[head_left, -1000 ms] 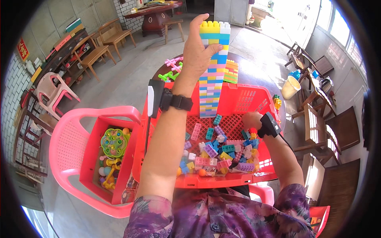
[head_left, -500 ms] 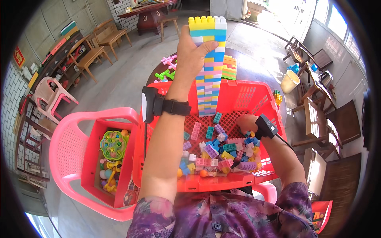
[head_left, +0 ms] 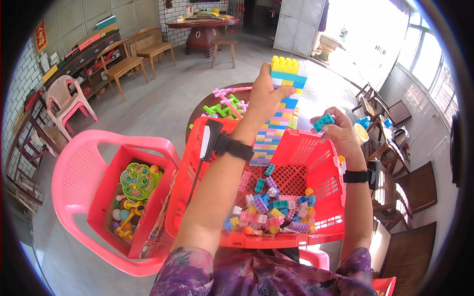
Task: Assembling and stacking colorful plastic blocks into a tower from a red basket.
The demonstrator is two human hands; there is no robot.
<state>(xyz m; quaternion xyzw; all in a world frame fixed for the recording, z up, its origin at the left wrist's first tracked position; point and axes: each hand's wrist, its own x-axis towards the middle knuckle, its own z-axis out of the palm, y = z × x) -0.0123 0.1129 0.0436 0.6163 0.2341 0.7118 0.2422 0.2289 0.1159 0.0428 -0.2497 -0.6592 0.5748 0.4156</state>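
A tall tower of toy building blocks [head_left: 276,129], in yellow, blue, pink and white, stands upright with its lower end inside the red plastic basket [head_left: 276,241]. My left hand [head_left: 269,96] is wrapped round its upper part, the thumb across the near side. To the right of the tower's top, my right hand [head_left: 340,133] pinches a teal building block [head_left: 323,122] between thumb and fingers, above the basket's right side. Loose blocks [head_left: 279,209] of many colours lie on the basket's bottom, with a small orange ball [head_left: 248,230] among them.
A pink plastic chair [head_left: 74,172] on the left carries a red box [head_left: 106,190] of toys. Behind the basket, a round table [head_left: 197,111] holds green and pink connector pieces [head_left: 224,106]. Wooden chairs [head_left: 419,180] line the right wall.
My right hand has risen out of the basket with a teal block in its fingers. The view has shifted, and my left hand still grips the tower.
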